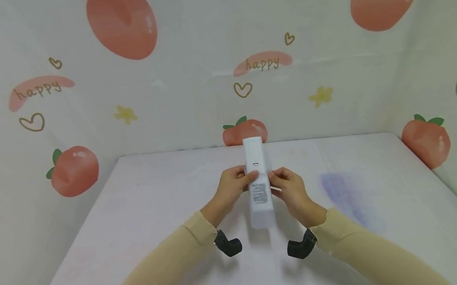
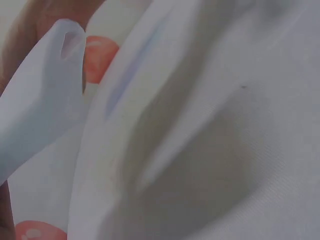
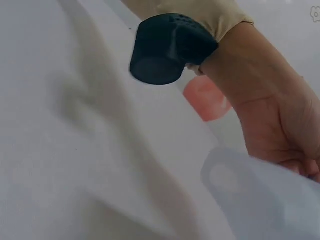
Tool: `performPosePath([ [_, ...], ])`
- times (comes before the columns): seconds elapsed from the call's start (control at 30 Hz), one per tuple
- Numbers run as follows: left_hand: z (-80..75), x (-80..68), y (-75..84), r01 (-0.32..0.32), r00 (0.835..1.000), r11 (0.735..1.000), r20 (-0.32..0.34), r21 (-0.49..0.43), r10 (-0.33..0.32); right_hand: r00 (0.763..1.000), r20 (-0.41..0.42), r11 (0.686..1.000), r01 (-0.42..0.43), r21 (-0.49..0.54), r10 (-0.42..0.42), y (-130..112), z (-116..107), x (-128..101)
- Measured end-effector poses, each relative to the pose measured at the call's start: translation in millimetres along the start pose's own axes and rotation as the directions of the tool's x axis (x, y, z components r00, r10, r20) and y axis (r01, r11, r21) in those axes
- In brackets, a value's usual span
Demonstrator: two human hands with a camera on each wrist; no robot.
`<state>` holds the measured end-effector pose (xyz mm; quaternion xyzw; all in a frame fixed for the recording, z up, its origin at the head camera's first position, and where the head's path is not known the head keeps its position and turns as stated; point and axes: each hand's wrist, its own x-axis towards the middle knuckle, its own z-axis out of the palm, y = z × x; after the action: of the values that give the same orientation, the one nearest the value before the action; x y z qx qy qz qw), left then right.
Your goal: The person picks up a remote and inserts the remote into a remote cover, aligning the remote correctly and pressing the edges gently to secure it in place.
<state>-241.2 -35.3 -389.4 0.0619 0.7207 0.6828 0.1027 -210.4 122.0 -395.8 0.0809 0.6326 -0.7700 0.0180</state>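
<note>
Two hands meet over the middle of the white-covered table [image 1: 136, 235] in the head view, both arms in beige sleeves reaching forward from the lower edge. The left hand [image 1: 232, 187] pinches the left edge of a long white package [image 1: 258, 182], thumb laid across its face; the right hand [image 1: 291, 190] pinches the right edge, fingers curled toward it. The package is held lengthwise, pointing away from the person, slightly above the table. A printed label [image 1: 260, 193] sits on its face, with text too small to read; a small dark mark lies above it. On the wall behind, the word "happy" [image 1: 262, 63] appears among peach drawings, and again further left. A black wrist camera [image 1: 228, 244] hangs under the left wrist and another [image 1: 301, 246] under the right.

From the left wrist, most of the frame is blurred white tablecloth folds. The package [image 2: 45, 110] juts in at left, translucent white, with a hanging slot near its tip. The hand itself is cut off at the frame's edge, so its grip cannot be judged here.

From the right wrist, the left hand [image 3: 280, 125] is seen from below with the black camera [image 3: 167, 47] at its wrist. The package's rounded end [image 3: 250, 195] shows at lower right, out of focus, with the fingers partly cut off.
</note>
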Motion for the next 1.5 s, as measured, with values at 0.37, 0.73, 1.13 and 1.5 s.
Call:
performPosePath([
  [0.37, 9.0, -5.8, 3.8, -0.005, 0.996, 0.998, 0.085, 0.069, -0.001, 0.999, 0.039, 0.999, -0.027, -0.036, 0.028, -13.2, -8.9, -0.1],
  [0.73, 12.9, -15.2, 5.3, 0.081, 0.992, 0.992, 0.093, 0.101, -0.091, 0.990, 0.098, 0.992, -0.092, -0.090, 0.100, -16.1, -17.2, 10.4],
  [1.13, 8.8, -16.1, -5.8, 0.004, 0.999, 0.997, -0.044, 0.079, -0.001, 0.991, 0.122, 0.987, 0.065, -0.149, -0.047, -4.3, -12.8, 1.2],
  [1.5, 6.5, -16.9, -5.1, -0.022, 0.998, 0.987, -0.060, 0.159, 0.032, 0.986, 0.162, 0.963, 0.074, -0.261, -0.032, -9.5, -10.4, -0.5],
])
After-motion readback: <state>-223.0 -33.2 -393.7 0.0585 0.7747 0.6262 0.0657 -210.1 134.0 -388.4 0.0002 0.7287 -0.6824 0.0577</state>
